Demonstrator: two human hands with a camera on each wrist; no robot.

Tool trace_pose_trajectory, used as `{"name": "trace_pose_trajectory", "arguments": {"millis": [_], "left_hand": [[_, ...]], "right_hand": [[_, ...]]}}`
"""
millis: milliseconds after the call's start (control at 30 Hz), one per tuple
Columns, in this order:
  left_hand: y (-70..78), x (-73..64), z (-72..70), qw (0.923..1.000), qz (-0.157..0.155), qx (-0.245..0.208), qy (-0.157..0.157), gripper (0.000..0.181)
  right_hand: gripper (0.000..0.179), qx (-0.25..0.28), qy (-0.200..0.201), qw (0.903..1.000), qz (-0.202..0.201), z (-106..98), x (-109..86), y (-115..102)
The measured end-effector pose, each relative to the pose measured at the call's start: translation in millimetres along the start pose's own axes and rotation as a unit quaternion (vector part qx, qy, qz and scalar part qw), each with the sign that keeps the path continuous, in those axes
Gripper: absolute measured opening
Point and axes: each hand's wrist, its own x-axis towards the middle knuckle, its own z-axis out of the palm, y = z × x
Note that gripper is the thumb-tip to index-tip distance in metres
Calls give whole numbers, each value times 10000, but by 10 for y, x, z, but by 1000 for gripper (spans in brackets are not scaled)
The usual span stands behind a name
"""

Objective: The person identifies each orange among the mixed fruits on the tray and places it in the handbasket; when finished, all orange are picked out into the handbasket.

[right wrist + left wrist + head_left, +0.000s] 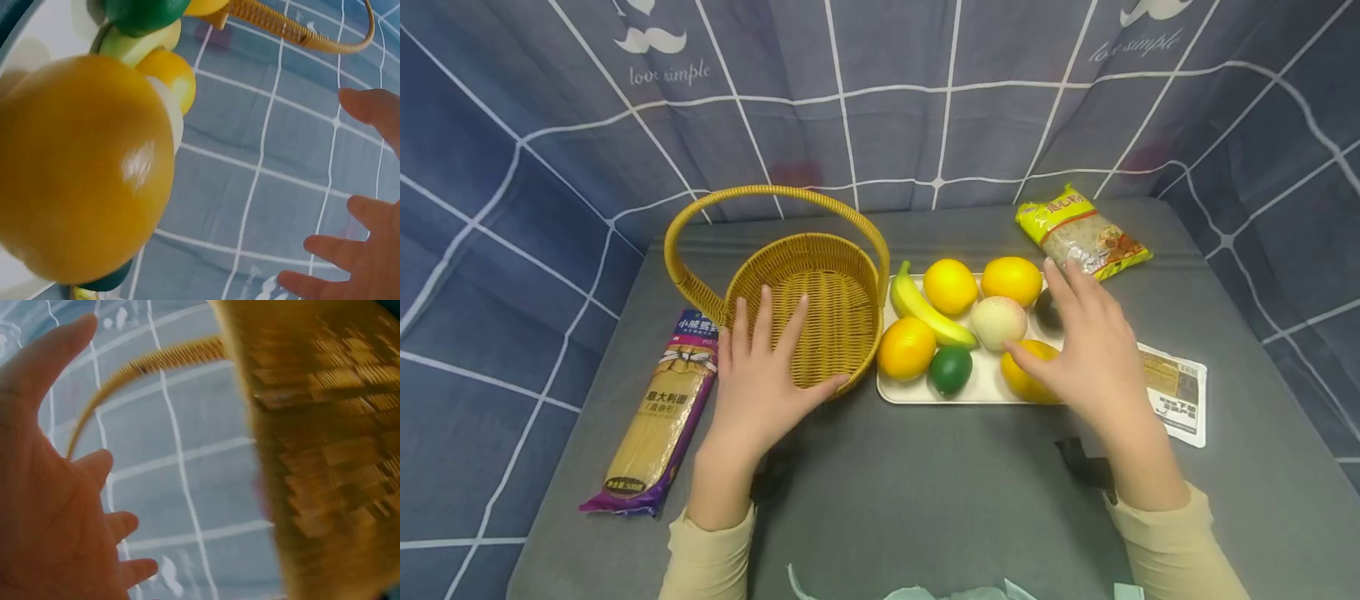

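My left hand (756, 379) is spread over the near side of a wicker basket (808, 242) with a tall hoop handle, its fingers overlapping the basket in the head view. In the left wrist view the basket's woven wall (325, 444) stands apart from the fingers. My right hand (1093, 354) hovers, fingers spread, over the right end of a white tray (985, 390). Fruit fills the tray: a banana (925, 310), a green avocado-like fruit (951, 370), a pale round peach-like fruit (998, 322), a dark fruit (1047, 310) and several orange-yellow ones (951, 286). Neither hand holds anything.
A purple-ended spaghetti pack (658, 417) lies left of the basket. Behind the tray's right end is a yellow pasta bag (1082, 232); a flat white packet (1180, 396) lies right of the right hand. Checked cloth (895, 133) hangs around the grey table (925, 500).
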Motion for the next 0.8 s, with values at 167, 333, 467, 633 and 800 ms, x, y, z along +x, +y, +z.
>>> {"name": "trace_pose_trajectory", "arguments": {"millis": [167, 333, 467, 633, 800], "left_hand": [[-269, -161, 47, 9974, -487, -511, 133, 105], [-445, -325, 140, 9885, -977, -1151, -55, 108], [-510, -406, 217, 9777, -1326, -1611, -219, 111], [-538, -423, 272, 9646, -1590, -2061, -418, 111], [-542, -415, 295, 9560, -1722, -2302, -588, 112]], "right_hand": [[98, 699, 102, 9974, 160, -33, -64, 150], [96, 1133, -147, 9918, 564, -1, -172, 308], [93, 1324, -545, 9870, 730, 73, -256, 407], [89, 1384, -889, 9837, 730, 198, -358, 506], [87, 1299, -1088, 9830, 709, 295, -411, 553]]}}
